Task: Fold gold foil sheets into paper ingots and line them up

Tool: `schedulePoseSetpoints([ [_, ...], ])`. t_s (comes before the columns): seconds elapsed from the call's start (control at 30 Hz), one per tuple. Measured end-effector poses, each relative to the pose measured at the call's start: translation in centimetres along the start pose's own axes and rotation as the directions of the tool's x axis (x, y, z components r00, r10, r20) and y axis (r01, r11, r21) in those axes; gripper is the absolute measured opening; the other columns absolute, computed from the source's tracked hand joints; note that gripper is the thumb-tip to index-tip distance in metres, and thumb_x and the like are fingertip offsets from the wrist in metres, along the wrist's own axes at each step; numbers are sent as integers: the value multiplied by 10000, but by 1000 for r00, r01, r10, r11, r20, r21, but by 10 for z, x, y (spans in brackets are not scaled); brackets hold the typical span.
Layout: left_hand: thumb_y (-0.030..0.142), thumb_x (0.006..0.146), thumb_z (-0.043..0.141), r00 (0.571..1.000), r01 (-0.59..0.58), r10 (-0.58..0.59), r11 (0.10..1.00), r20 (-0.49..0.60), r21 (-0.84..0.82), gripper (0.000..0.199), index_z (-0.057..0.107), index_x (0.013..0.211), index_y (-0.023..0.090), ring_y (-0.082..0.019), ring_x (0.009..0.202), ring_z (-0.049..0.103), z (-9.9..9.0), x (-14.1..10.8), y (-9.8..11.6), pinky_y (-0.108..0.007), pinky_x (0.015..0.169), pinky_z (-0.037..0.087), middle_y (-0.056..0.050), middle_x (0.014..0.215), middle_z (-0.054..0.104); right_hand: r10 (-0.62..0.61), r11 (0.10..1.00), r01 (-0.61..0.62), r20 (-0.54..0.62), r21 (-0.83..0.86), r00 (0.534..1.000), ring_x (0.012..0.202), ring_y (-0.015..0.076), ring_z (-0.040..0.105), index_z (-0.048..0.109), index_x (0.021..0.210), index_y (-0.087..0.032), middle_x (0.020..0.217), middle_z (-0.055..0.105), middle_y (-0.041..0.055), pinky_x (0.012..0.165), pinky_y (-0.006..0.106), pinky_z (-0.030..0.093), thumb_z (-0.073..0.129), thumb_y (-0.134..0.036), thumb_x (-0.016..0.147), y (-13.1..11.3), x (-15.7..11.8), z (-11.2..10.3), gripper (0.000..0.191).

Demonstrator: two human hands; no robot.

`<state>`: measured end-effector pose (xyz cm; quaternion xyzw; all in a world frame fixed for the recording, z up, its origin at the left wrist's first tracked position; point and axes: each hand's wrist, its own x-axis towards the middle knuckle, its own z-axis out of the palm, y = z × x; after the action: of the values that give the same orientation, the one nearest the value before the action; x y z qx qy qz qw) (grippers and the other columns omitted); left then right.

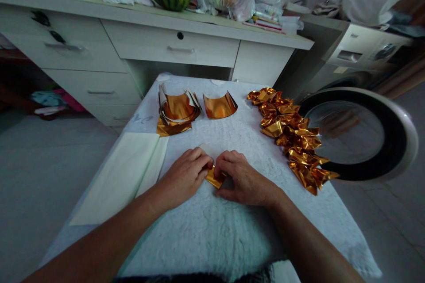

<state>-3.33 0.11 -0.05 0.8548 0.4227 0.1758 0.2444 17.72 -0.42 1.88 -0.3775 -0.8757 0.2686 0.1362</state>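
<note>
Holding gold foil [214, 179]: left hand [187, 173], right hand [243, 178].

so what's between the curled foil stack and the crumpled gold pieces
A curved gold sheet, nearer the foil stack than the crumpled pieces, shows there in the head view.

Fingers [202, 162] seem to hide some gold foil [214, 179].
</note>
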Motion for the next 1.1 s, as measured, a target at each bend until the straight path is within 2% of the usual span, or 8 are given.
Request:
schedulePoseSetpoints([
  [0.23,158,911,488,1000,9,-8,999,11,-36,131,575,994,209,-224,1011,503,-4,-2,2,-406,922,429,-44,1029,538,-31,999,31,-13,-17,999,953,210,503,593,945,-191,986,587,40,867,356,375,696,-214,780,-1,0,-2,196],
  [0.5,151,744,658,996,51,-44,995,84,-83,141,594,853,213,-236,1015,508,-14,-4,6,-384,888,440,-23,997,568,-93,995,95,-72,21,993,877,192,557,622,927,-191,894,629,33,840,345,402,630,-237,851,0,1,-2,89],
  [0.67,121,845,532,998,21,-12,991,68,-130,140,629,887,213,-205,1006,530,-15,-2,4,-362,908,436,-24,985,572,-97,995,98,-79,-1,992,852,178,550,639,852,-182,840,615,29,830,336,385,555,-276,934,0,1,1,151],
  [0.77,108,901,438,1000,26,-25,991,8,-132,217,632,905,205,-185,959,546,-11,0,0,-339,871,447,-31,968,556,-37,998,30,-117,-59,992,853,181,528,640,819,-172,842,599,38,808,330,372,558,-254,935,-2,3,7,164],
  [0.83,99,897,442,998,42,-46,994,-33,-98,217,635,899,199,-186,940,547,-8,0,-2,-336,850,448,-35,955,552,-1,996,-12,-140,-92,990,856,186,513,641,823,-166,861,596,46,795,331,364,588,-264,921,-4,5,12,148],
  [0.97,98,881,473,994,94,-94,996,-60,-11,195,639,862,197,-206,929,545,-8,1,-5,-355,840,440,-39,913,562,-13,986,-11,-143,-165,990,865,192,492,675,913,-182,906,598,54,775,336,338,606,-286,924,-5,8,19,126],
  [1.1,95,869,474,988,139,-137,990,-72,19,184,627,839,193,-203,878,547,-13,0,-11,-348,810,435,-36,870,564,-80,967,50,-114,-249,990,864,189,468,692,1120,-295,945,579,44,773,351,310,542,-244,966,-5,8,25,222],
])
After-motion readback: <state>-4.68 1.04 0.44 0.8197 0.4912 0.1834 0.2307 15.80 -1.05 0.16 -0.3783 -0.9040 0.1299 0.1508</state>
